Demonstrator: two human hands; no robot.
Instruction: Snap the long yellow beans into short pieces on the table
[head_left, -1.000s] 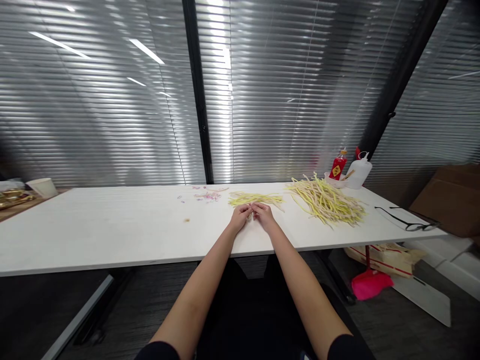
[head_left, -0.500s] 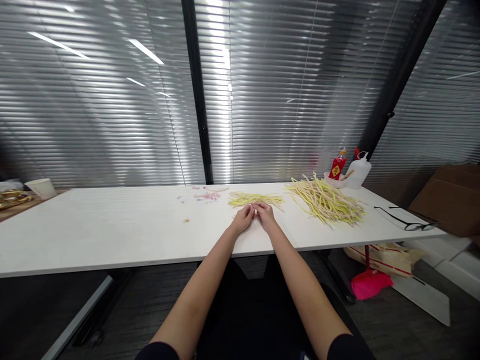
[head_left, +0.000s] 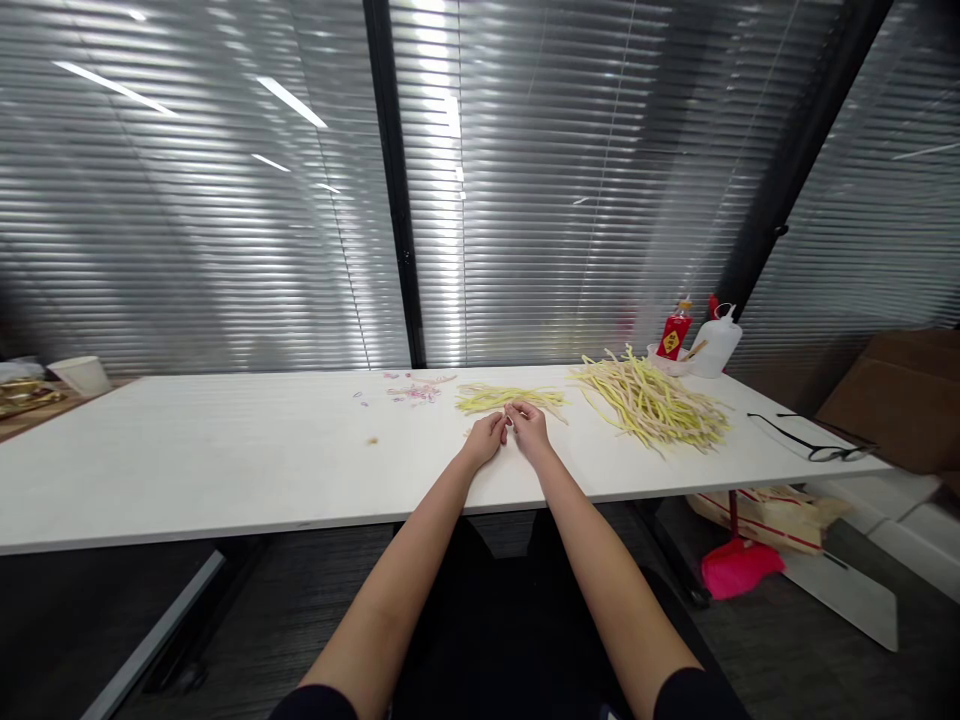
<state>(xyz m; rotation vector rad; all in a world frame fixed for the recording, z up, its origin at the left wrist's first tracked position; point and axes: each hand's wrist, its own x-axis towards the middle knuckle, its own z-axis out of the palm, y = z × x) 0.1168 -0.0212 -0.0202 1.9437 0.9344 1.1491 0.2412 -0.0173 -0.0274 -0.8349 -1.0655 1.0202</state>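
Note:
On the white table (head_left: pixel 225 450), my left hand (head_left: pixel 487 438) and my right hand (head_left: pixel 529 427) meet at the fingertips, both closed. Whatever is between their fingers is too small to make out. Just beyond them lies a small bundle of yellow and pale strands (head_left: pixel 510 399). To the right of my hands spreads a larger heap of the same yellow and pale strands (head_left: pixel 652 402). Small pink and purple bits (head_left: pixel 416 391) are scattered left of the bundle.
Behind the large heap are a red bottle (head_left: pixel 673 335), a shallow bowl (head_left: pixel 670 366) and a white squeeze bottle (head_left: pixel 717 345). Black-framed glasses (head_left: pixel 825 452) lie at the right end. A white cup (head_left: pixel 84 376) stands at the far left. Blinds (head_left: pixel 525 200) hang behind.
The fingers of both hands have shifted slightly, with the left fingertips a little lower. The strands and the other objects have not visibly moved.

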